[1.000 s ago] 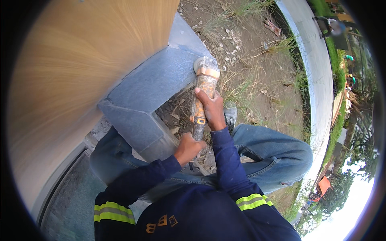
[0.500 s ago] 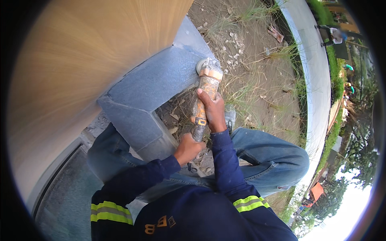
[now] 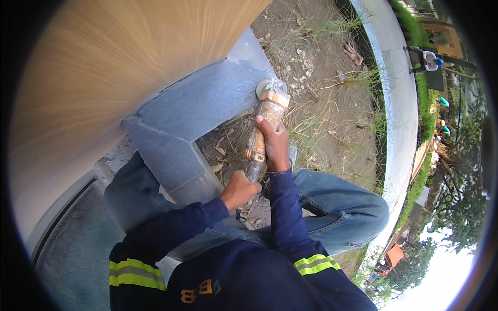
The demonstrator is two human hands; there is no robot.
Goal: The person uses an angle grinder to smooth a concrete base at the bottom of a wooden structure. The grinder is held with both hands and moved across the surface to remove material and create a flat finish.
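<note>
My right hand (image 3: 277, 145) is wrapped round the body of a dusty yellow angle grinder (image 3: 267, 111), thumb along its top. My left hand (image 3: 237, 189) grips the grinder's rear end, closer to my body. The grinder's pale disc (image 3: 262, 89) is at the outer edge of a blue-grey stone ledge (image 3: 202, 90), beside its far end; whether it touches the stone, I cannot tell. The ledge turns a corner toward my legs and runs along the foot of a wood-grained panel (image 3: 129, 46).
My jeans-clad legs (image 3: 342, 202) are bent either side. Dirt with dry grass and pale chips (image 3: 327, 103) lies beyond the ledge. A curved pale kerb (image 3: 394, 98) runs on the right, with a person in a blue helmet (image 3: 430, 61) and other workers (image 3: 443, 127) farther off.
The view has shifted a little. The grinder's head has moved slightly right and down in the picture along with my hands, which keep the same grips.
</note>
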